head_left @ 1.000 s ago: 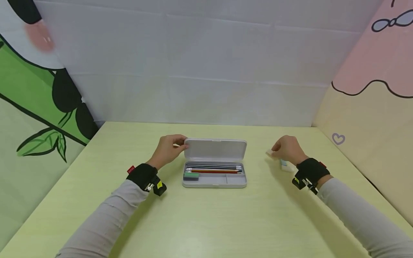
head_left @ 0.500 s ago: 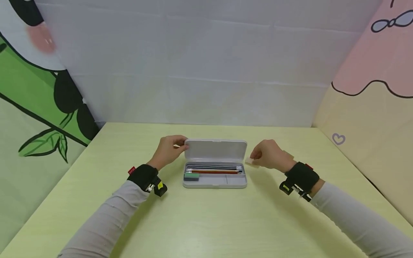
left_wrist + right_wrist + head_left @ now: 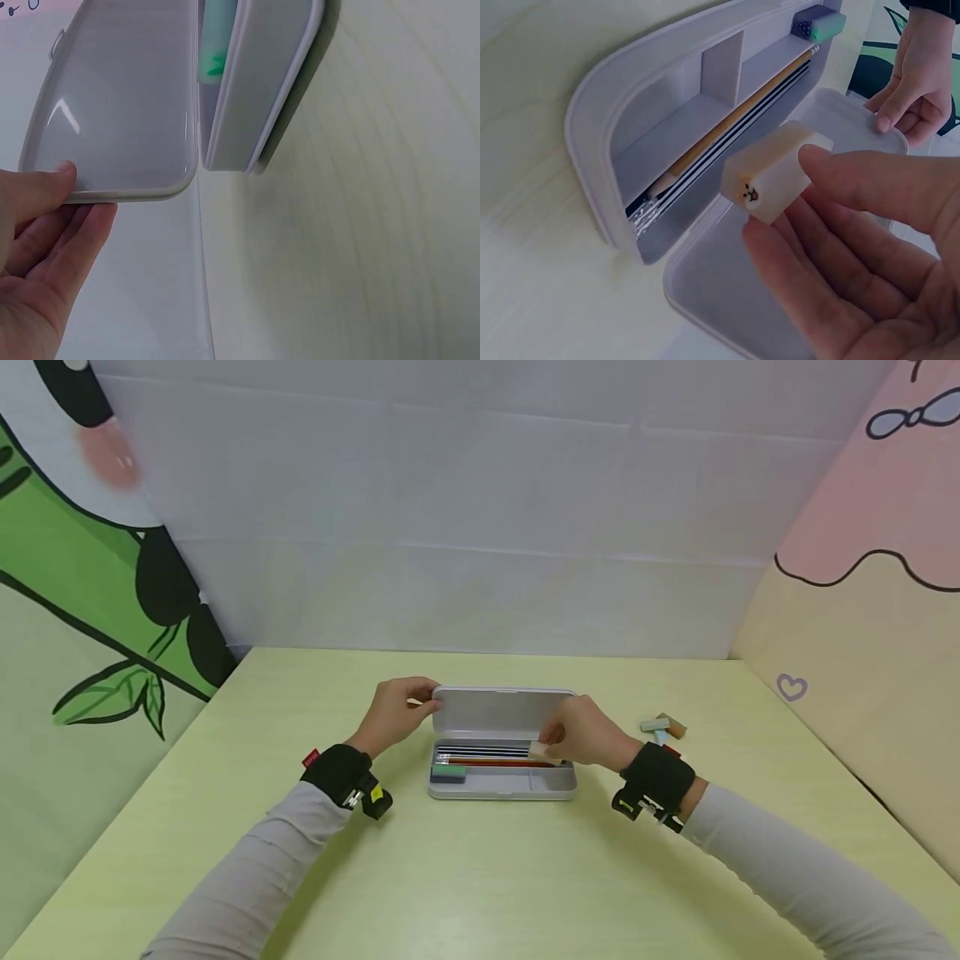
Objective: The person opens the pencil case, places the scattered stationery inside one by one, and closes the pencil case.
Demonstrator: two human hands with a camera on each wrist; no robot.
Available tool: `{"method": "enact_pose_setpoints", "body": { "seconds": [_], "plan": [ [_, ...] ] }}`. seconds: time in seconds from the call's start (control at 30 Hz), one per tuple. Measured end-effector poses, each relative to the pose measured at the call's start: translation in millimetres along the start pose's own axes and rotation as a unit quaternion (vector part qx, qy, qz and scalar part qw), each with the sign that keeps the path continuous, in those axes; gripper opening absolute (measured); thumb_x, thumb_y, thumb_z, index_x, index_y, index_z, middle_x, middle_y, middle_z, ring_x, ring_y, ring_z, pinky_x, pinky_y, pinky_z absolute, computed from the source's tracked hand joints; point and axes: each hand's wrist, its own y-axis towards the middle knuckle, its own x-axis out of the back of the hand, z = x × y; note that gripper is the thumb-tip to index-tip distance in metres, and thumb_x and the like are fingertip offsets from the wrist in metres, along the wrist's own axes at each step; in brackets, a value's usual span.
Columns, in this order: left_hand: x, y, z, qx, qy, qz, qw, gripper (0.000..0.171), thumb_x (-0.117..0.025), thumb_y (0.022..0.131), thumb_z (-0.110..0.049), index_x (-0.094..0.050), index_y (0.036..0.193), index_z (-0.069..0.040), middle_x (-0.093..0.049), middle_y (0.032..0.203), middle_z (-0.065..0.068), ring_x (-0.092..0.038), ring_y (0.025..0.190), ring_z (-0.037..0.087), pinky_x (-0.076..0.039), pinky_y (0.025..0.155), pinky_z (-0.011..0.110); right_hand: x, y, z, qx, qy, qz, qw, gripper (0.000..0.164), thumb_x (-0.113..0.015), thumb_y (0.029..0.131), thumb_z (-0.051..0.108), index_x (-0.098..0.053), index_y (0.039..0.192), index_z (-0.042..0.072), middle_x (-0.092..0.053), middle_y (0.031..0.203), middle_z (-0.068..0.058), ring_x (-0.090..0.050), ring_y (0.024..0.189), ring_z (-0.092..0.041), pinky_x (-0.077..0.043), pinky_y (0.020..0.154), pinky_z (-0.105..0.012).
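Note:
An open pencil case (image 3: 495, 792) of pale plastic lies on the table, its lid (image 3: 127, 97) raised at the back. My left hand (image 3: 397, 714) pinches the lid's left corner between thumb and fingers. Over the right part of the case, my right hand (image 3: 588, 731) holds a cream and orange eraser (image 3: 769, 169) with a small animal face on its end. Several pencils (image 3: 727, 139) lie side by side in the long compartment. A green and dark eraser (image 3: 448, 773) sits in the left end of the front compartment; a divider (image 3: 721, 67) marks off a smaller section at the right.
To the right of the case lie a few small blocks, a pale green one (image 3: 654, 725) and a brown one (image 3: 676, 727) among them, partly behind the right wrist strap (image 3: 660, 777). A white sheet (image 3: 480, 527) hangs behind the table (image 3: 480, 877).
My right hand has carried the eraser left from the small blocks to above the case, uncovering those blocks. My left hand has kept its hold on the lid.

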Motion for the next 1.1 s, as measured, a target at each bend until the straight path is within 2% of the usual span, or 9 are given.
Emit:
{"method": "enact_pose_setpoints", "body": {
  "seconds": [0.23,0.47,0.63,1.1],
  "plan": [
    [0.3,-0.1,0.6,-0.004,0.004,-0.004,1.0000,0.018,-0.069,0.087,-0.008,-0.071,0.104,-0.003,-0.073,0.099,0.015,-0.070,0.091,0.026,-0.061,0.077,0.037,-14.5,11.8,15.9,0.029,0.018,0.018,0.999,0.006,-0.078,0.073,0.000,-0.076,0.078,0.002,-0.072,0.071,-0.005,-0.059,0.062,-0.007,-0.050,0.058,-0.018],
    [0.6,0.1,0.7,-0.008,0.004,-0.002,1.0000,0.018,-0.069,0.087,-0.008,-0.071,0.105,-0.003,-0.073,0.099,0.015,-0.070,0.091,0.027,-0.061,0.077,0.036,-26.7,24.3,29.5,0.043,-0.002,0.031,0.999,0.005,-0.076,0.073,0.003,-0.076,0.077,0.006,-0.071,0.070,-0.002,-0.058,0.062,-0.005,-0.048,0.059,-0.015],
    [-0.1,-0.1,0.2,-0.007,0.002,-0.002,1.0000,0.018,-0.069,0.087,-0.009,-0.071,0.104,-0.003,-0.073,0.098,0.015,-0.070,0.091,0.027,-0.061,0.077,0.037,-34.0,29.4,36.8,0.041,0.008,0.038,0.998,0.004,-0.078,0.074,0.003,-0.076,0.077,0.006,-0.070,0.070,-0.002,-0.054,0.063,-0.006,-0.047,0.059,-0.014],
    [-0.9,-0.6,0.2,-0.008,-0.001,-0.003,1.0000,0.018,-0.069,0.087,-0.009,-0.071,0.104,-0.003,-0.074,0.096,0.015,-0.071,0.090,0.027,-0.061,0.076,0.036,-51.9,35.9,42.7,0.076,0.007,0.032,0.997,0.005,-0.076,0.074,0.000,-0.075,0.077,0.003,-0.071,0.072,-0.005,-0.055,0.063,-0.007,-0.048,0.058,-0.016]
  ]
}}
